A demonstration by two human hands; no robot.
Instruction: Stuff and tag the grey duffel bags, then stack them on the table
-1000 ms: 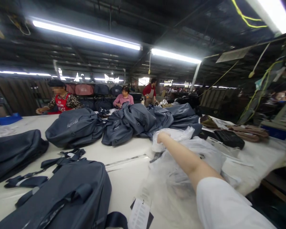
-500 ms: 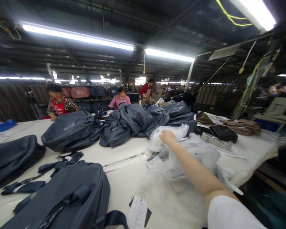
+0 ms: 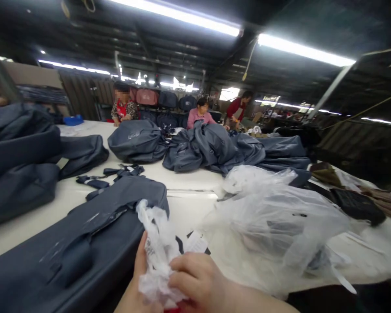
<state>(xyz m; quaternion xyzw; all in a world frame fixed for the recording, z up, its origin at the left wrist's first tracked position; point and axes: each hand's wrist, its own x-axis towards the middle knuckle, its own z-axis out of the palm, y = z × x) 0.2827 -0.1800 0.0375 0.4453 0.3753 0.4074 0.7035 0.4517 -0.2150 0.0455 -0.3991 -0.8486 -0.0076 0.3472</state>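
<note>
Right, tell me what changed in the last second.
The right hand pulled back from the plastic pile and now holds a crumpled plastic bag close to the body, with the left hand also in a grip on it. The view swung left. The grey bag, the pile and the table stayed put.

At the near edge of the worktop my two hands meet, the left hand under and the right hand over a crumpled plastic bag held between them. Just left of them a flat bag lies on the worktop, with loose straps behind it. A heap of plastic bags sits to my right. Farther back, a rounded bag lies left of a pile of bags. More bags are stacked at the far left. Three people stand behind the worktop's far side.
</note>
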